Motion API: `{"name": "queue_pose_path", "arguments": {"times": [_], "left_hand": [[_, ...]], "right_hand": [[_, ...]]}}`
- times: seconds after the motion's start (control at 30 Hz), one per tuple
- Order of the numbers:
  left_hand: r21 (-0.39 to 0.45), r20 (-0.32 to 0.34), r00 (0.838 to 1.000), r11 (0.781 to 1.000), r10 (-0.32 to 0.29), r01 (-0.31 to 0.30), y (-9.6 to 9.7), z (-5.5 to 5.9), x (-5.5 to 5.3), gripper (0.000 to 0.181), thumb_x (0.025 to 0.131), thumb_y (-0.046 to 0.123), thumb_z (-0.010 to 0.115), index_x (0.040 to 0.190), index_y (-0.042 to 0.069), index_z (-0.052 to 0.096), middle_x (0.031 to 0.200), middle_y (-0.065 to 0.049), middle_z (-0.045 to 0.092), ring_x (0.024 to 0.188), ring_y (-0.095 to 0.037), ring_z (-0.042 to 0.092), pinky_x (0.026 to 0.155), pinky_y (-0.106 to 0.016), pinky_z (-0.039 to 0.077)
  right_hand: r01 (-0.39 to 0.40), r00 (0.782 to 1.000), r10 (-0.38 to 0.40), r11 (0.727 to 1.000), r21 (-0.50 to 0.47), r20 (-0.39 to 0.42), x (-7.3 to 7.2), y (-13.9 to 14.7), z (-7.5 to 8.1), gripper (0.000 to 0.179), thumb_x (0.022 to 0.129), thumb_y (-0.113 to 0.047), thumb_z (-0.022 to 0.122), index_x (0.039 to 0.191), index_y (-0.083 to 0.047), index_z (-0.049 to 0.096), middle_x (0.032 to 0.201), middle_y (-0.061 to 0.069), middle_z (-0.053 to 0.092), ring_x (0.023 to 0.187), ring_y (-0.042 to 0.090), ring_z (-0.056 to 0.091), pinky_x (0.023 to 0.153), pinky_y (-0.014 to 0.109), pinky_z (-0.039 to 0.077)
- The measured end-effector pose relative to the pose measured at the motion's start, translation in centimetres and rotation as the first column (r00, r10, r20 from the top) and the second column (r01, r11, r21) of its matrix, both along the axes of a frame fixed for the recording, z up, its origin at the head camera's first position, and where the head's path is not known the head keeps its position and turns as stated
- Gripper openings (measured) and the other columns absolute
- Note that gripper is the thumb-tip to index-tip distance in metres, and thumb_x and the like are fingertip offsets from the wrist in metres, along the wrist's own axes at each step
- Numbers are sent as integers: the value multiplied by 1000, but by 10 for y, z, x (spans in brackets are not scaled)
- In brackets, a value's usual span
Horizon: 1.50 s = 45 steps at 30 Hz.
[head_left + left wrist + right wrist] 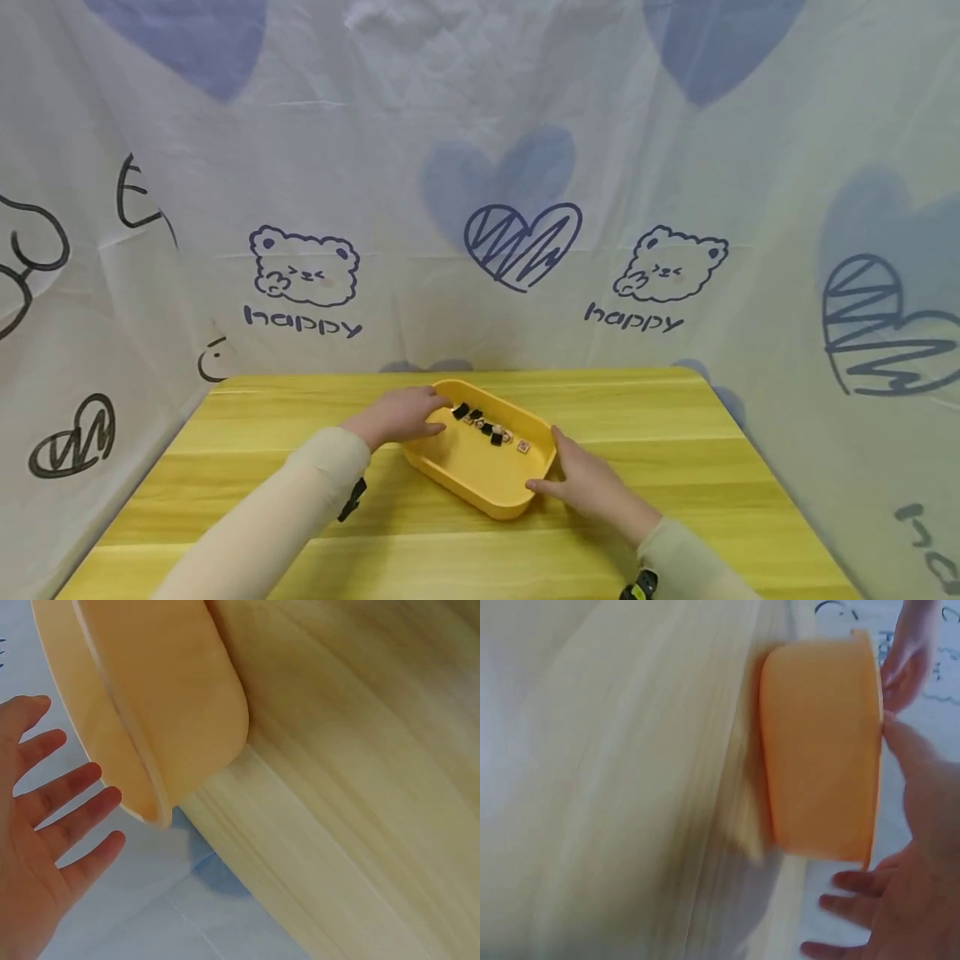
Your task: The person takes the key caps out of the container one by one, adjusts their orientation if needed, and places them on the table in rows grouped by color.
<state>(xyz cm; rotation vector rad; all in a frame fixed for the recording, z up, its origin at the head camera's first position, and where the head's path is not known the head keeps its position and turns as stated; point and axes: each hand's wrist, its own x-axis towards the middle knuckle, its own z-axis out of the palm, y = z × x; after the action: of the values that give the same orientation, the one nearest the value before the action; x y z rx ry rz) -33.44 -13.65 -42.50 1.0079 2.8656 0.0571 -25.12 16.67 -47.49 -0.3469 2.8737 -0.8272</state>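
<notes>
The left hand [401, 414] reaches over the left rim of the tray [480, 473], fingers straight and spread, gripping nothing. The right hand [592, 483] spans the right end, thumb touching the rim, fingers outstretched. The tray sits slanted on the tabletop [420, 554]; small pieces [497, 438] lie along its far wall, a curtain [412, 292] behind.

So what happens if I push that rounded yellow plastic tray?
The tray probably slides, not tips: it's low and broad. Its thin, upright walls suggest it's light but stiff. The small black and pale pieces inside might shift, seemingly loose.
</notes>
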Motion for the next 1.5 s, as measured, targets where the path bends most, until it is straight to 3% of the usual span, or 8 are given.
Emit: {"name": "queue_pose_path", "arguments": {"times": [0.23, 0.53, 0.73, 0.97, 1.2, 1.33, 1.5], "left_hand": [[18, 92, 996, 1000, -13, 11, 10, -3, -14, 43, 98, 32, 59, 135, 11, 57, 133, -10, 57, 122, -29, 53, 104, -45, 39], [29, 149, 985, 996, -89, 86, 38, -1, -27, 37, 95, 21, 65, 130, 11, 61, 127, -5, 62, 117, -23, 56, 101, -38, 43], [-10, 177, 973, 988, -150, 154, 62, -13, -35, 30, 91, 17, 70, 121, 12, 67, 112, -2, 67, 99, -15, 61, 87, -31, 49], [-28, 222, 956, 978, -194, 205, 79, -23, -38, 21, 88, 16, 73, 110, 15, 72, 99, 4, 68, 88, -7, 59, 80, -25, 49], [-114, 207, 951, 960, -228, 255, 90, -30, -36, 8, 87, 7, 71, 93, 11, 72, 69, 7, 50, 65, -7, 42, 61, -20, 38], [-143, 185, 949, 948, -255, 283, 94, -30, -36, 7, 87, 3, 70, 86, 10, 70, 66, 7, 45, 62, -8, 39, 57, -21, 34], [-170, 138, 944, 931, -300, 322, 94, -32, -38, 10, 84, 2, 72, 89, 10, 71, 70, 8, 51, 65, -8, 42, 61, -20, 37]], "right_hand": [[33, 992, -26, 998, -51, 122, 7, -5, -7, 110, 84, -64, 62, 156, -4, 3, 150, 26, 32, 130, 43, 42, 105, 54, 35], [-5, 992, 25, 987, -160, 125, 0, -4, -15, 107, 88, -53, 66, 156, -9, -4, 144, 23, 44, 133, 43, 39, 110, 56, 26], [-24, 991, 45, 985, -168, 123, 1, -2, -14, 107, 88, -49, 68, 156, -8, -4, 141, 26, 46, 130, 45, 41, 108, 57, 27], [-43, 991, 65, 982, -186, 117, 0, -4, -14, 107, 88, -48, 69, 156, -6, -2, 139, 26, 48, 130, 43, 42, 108, 56, 29], [-56, 991, 78, 978, -203, 105, 2, -5, -20, 107, 88, -48, 69, 156, -6, -2, 139, 25, 49, 130, 43, 42, 107, 57, 29], [-57, 993, 77, 978, -202, 92, 1, -4, -19, 106, 88, -46, 69, 156, -6, -2, 139, 26, 48, 130, 42, 43, 108, 56, 29], [-54, 994, 72, 980, -190, 86, -1, -3, -18, 106, 88, -46, 69, 156, -6, -1, 139, 26, 48, 130, 42, 43, 107, 55, 30]]}}
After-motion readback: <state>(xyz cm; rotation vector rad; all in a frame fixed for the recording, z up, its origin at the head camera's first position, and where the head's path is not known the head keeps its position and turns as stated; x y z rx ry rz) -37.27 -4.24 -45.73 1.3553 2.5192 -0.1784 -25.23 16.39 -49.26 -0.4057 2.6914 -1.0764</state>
